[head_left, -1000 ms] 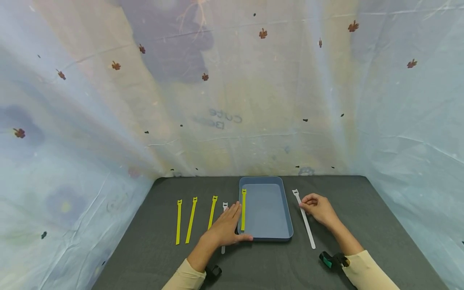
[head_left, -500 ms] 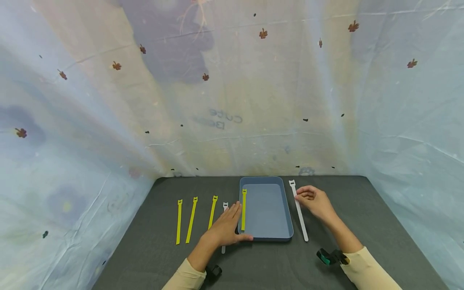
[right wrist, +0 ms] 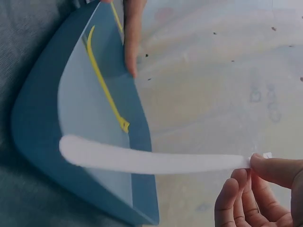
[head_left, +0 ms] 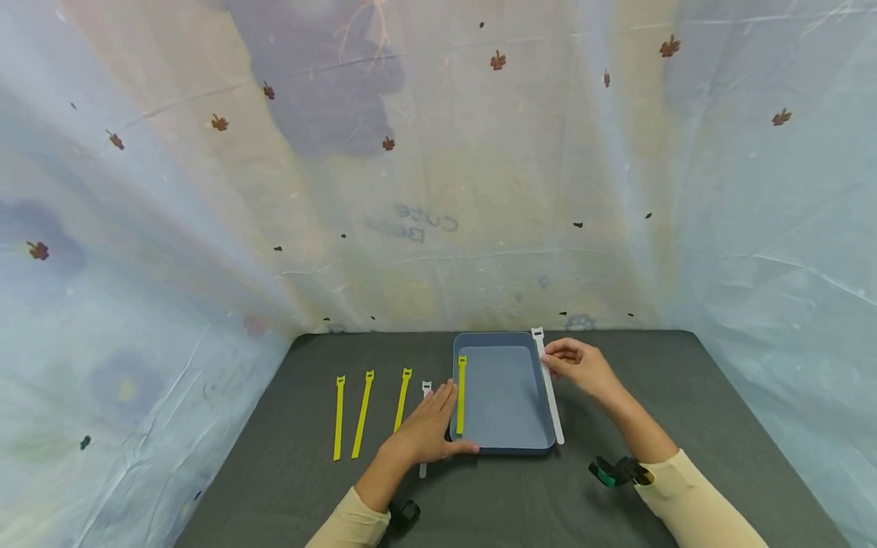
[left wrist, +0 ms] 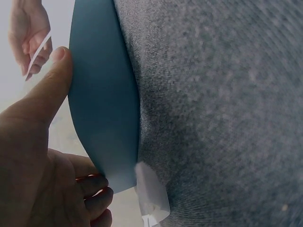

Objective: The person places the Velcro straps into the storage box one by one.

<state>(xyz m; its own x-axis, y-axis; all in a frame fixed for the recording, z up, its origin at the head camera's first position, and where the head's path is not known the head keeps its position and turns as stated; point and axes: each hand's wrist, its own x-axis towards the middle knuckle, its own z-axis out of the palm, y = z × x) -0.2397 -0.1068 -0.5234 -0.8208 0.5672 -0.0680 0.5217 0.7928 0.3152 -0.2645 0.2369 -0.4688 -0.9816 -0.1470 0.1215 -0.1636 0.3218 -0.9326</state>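
Note:
My right hand (head_left: 584, 369) pinches a white strap-style cable tie (head_left: 551, 396) near its slotted head. In the right wrist view this tie (right wrist: 156, 161) stretches level from thumb and fingers, its rounded tail overlapping the tray rim. My left hand (head_left: 426, 428) rests at the near left corner of the blue-grey tray (head_left: 507, 396), fingers along its left side and thumb at the near rim. Inside the tray, along the left side, lies a yellow cable tie (head_left: 461, 396). A second white cable tie (head_left: 427, 387) lies left of the tray, partly hidden beneath my left hand.
Three more yellow cable ties, the left one (head_left: 339, 418), the middle one (head_left: 362, 415) and the right one (head_left: 403, 397), lie spaced out on the dark grey tabletop (head_left: 274, 472). A patterned curtain (head_left: 507, 190) surrounds the table at back and sides.
My right hand has moved left and away from me, bringing the white cable tie from beside the tray to over its right rim. The left hand and tray have stayed put.

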